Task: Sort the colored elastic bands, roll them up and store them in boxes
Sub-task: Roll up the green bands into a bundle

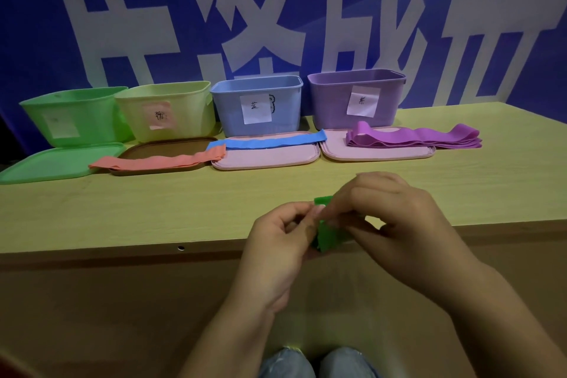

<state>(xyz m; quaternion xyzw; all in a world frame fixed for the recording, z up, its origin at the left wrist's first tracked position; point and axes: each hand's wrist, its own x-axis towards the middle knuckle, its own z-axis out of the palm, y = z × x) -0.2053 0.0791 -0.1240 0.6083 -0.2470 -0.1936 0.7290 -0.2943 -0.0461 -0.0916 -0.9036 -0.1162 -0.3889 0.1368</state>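
Head view, as I log it from my remote seat. Item one: the left hand [277,235] and the right hand [395,218], both pinched closed on a green band [326,235], which is bunched small between the fingertips above the near edge of the table [153,218]. The right hand's fingers cover most of the band, so I cannot tell how far it is rolled.

Item two, back row along the wall, left to right: green box [76,113], yellow box [167,112] with a pink label, blue box [257,104] and purple box [356,97], each of those last two with a white handwritten label. All four stand open.

Item three, lids lying flat in front of the boxes: green lid [58,163], brown lid [162,150], and two pink lids [264,158] [377,152].

Item four, loose bands: a salmon band [159,161] laid across the brown lid, its right end reaching the first pink lid; a blue band [267,142] across the far edge of that pink lid; a stack of purple bands [414,138] on the second pink lid, overhanging to the right.

Item five: my wearer's knees [316,362] at the bottom edge, below the table front.
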